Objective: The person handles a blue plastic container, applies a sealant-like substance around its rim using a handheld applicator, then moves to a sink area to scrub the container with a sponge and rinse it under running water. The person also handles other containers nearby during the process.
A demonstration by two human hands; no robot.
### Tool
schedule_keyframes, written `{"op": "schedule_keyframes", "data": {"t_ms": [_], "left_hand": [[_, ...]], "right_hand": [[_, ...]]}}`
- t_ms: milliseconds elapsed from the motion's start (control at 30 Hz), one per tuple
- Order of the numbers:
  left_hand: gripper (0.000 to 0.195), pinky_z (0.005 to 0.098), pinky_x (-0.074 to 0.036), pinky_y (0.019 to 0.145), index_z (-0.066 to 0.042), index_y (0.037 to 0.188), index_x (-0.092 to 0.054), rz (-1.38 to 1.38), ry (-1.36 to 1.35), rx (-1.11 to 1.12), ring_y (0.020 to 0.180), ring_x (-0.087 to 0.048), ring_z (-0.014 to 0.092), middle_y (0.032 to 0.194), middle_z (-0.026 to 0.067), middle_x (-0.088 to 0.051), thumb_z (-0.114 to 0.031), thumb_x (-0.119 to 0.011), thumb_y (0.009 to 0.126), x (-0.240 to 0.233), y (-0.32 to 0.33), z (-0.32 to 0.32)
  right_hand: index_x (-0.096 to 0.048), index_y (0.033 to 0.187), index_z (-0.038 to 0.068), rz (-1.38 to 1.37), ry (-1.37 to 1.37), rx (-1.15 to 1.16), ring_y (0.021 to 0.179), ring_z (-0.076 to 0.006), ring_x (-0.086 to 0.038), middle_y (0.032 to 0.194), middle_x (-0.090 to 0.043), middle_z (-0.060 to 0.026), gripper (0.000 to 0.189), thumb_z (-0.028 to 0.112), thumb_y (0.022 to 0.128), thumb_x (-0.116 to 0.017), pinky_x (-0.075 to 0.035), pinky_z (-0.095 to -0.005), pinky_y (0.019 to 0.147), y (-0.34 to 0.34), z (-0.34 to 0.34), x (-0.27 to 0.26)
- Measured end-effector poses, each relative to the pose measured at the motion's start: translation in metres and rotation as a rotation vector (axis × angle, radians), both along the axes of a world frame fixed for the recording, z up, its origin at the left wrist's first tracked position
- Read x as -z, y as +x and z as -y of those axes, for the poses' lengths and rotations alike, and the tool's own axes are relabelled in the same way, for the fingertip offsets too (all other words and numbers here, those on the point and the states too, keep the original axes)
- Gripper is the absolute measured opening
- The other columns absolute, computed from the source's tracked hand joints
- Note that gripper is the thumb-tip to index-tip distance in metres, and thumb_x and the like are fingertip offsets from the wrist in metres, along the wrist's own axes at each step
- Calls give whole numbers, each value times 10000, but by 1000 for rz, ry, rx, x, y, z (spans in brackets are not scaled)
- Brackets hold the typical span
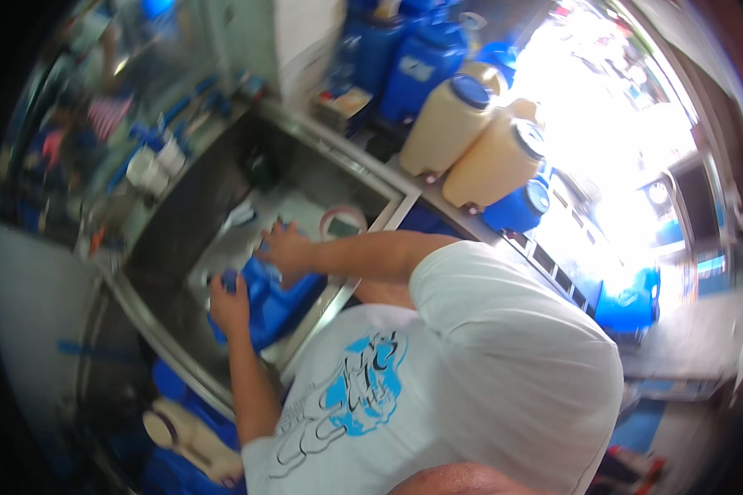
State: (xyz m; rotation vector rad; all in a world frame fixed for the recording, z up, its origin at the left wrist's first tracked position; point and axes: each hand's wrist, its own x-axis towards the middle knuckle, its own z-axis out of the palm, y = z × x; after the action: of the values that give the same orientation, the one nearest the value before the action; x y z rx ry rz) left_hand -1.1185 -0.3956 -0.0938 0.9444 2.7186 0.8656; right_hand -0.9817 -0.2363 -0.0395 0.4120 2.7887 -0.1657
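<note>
A blue plastic jug (275,309) lies tilted inside a deep metal sink (167,216). My left hand (229,303) grips it at a dark blue cap or neck on its near left end. My right hand (288,253) is over the jug's far side, fingers spread; something small and dark shows at its fingertips, too blurred to name. Beyond the right hand, on the sink floor, are a pinkish ring-shaped item (343,219) with a green patch inside it and a small white and dark object (240,215). A dark round thing (260,167) sits in the far corner.
Cream jugs with blue and white caps (449,127) and several blue containers (418,71) stand beyond the sink's right rim. White fittings (148,170) lie on the left ledge. A cream jug (192,439) and blue containers are below the near rim. Bright light comes from the right.
</note>
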Motion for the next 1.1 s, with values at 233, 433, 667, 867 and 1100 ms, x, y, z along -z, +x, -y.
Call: {"op": "schedule_keyframes", "data": {"t_ms": [233,433,667,867,1100], "left_hand": [[503,478,-506,864,-79,1237,-581,-48,-76,31,1016,-648,407,1112,208,-675,-363,-696,838,-14,10,3],[506,468,-499,879,-57,1236,-579,-6,-28,56,1035,-640,405,1138,216,-662,-338,-701,833,-23,21,1],[495,462,-499,876,-54,1221,-596,-28,-37,41,1031,-642,392,1141,198,-665,-336,-705,830,-23,13,6],[493,471,-498,860,-56,1216,-598,-14,-23,43,1014,-643,400,1115,195,-673,-333,-712,824,-22,17,3],[476,474,-500,851,-58,1186,-609,-10,-28,55,1004,-646,399,1099,193,-677,-340,-717,817,-25,18,1]], "right_hand": [[-428,1472,246,-71,164,-529,1374,-445,-346,1488,-374,-212,979,573,625,-792,-361,-648,1025,6,-18,15],[-620,1265,85,182,-96,-146,1192,-383,-562,1228,-617,-194,771,600,704,-741,-452,-525,969,-21,12,-26],[-745,942,41,152,-121,-68,976,-343,-673,985,-717,-136,541,551,767,-703,-505,-470,879,-34,9,-36],[-754,960,91,75,-72,53,981,-297,-676,944,-724,-122,473,506,734,-738,-516,-445,818,-28,-3,-34],[-748,1002,86,-51,-58,-13,996,-353,-663,1054,-703,-168,519,519,718,-731,-515,-463,865,-28,-1,-17]]}}
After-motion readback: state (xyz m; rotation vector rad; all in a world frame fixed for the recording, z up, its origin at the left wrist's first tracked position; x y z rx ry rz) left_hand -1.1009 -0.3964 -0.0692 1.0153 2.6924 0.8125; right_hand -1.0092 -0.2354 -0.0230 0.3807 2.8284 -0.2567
